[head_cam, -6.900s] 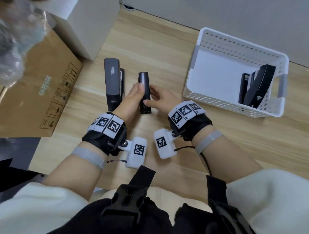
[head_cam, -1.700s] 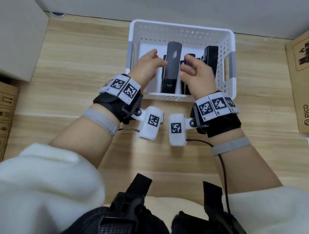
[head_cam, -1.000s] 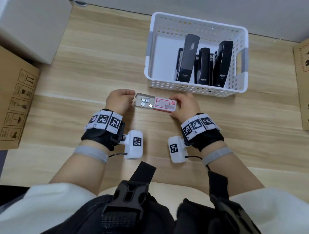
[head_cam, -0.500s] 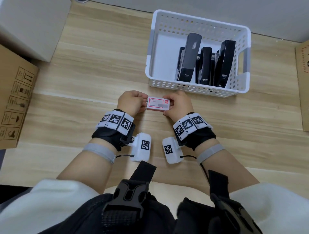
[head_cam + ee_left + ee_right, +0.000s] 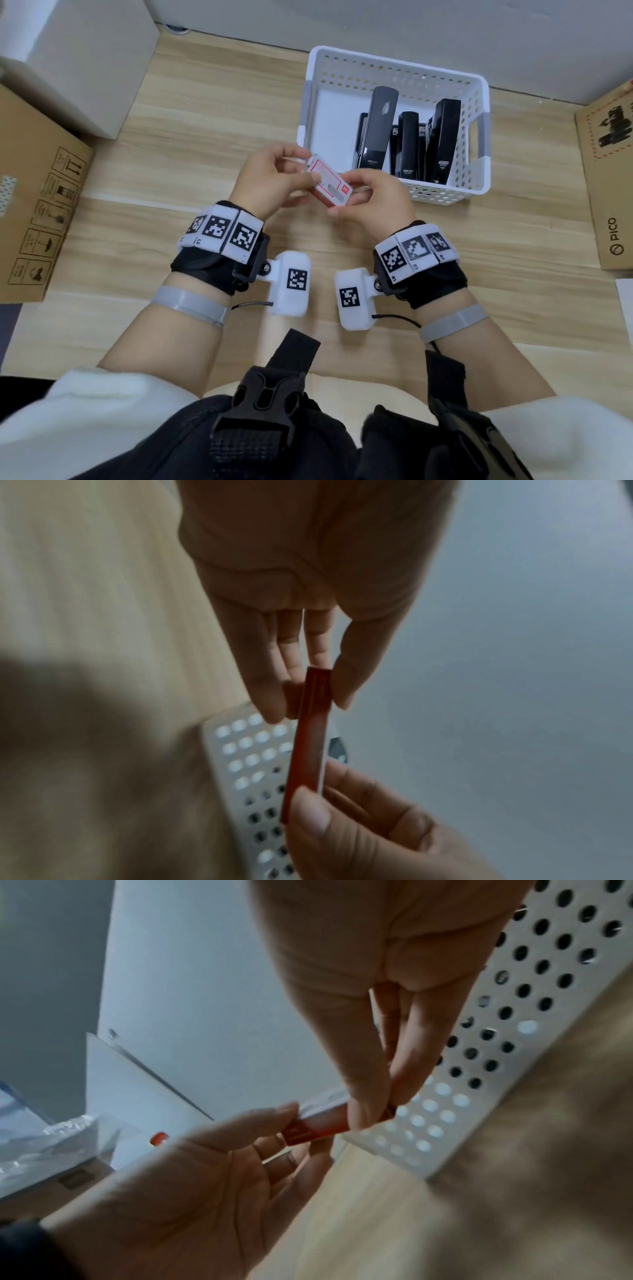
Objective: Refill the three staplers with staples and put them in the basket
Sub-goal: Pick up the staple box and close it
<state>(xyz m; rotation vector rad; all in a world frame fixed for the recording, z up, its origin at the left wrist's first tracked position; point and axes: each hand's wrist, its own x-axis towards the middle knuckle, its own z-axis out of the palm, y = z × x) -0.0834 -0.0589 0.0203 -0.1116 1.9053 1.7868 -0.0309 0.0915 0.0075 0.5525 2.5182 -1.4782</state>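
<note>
Three black staplers (image 5: 378, 126), (image 5: 407, 144), (image 5: 443, 137) stand side by side in the white perforated basket (image 5: 394, 63). Both hands hold a small red-and-white staple box (image 5: 329, 183), closed, in the air just in front of the basket's near wall. My left hand (image 5: 270, 178) pinches its far left end between thumb and fingers. My right hand (image 5: 370, 198) pinches the near right end. The left wrist view shows the box (image 5: 311, 723) edge-on between the left fingertips (image 5: 274, 710). In the right wrist view the box (image 5: 322, 1123) sits before the basket wall (image 5: 514, 1015).
A brown cardboard box (image 5: 34, 205) lies at the left, another printed carton (image 5: 606, 178) at the right. A white box (image 5: 85, 51) stands at the back left against the grey wall. Bare wooden floor (image 5: 171, 137) stretches left of the basket.
The staple box, open on the floor a second ago, was slid closed. Both hands have now lifted it off the floor and tilted it, nearer the basket.
</note>
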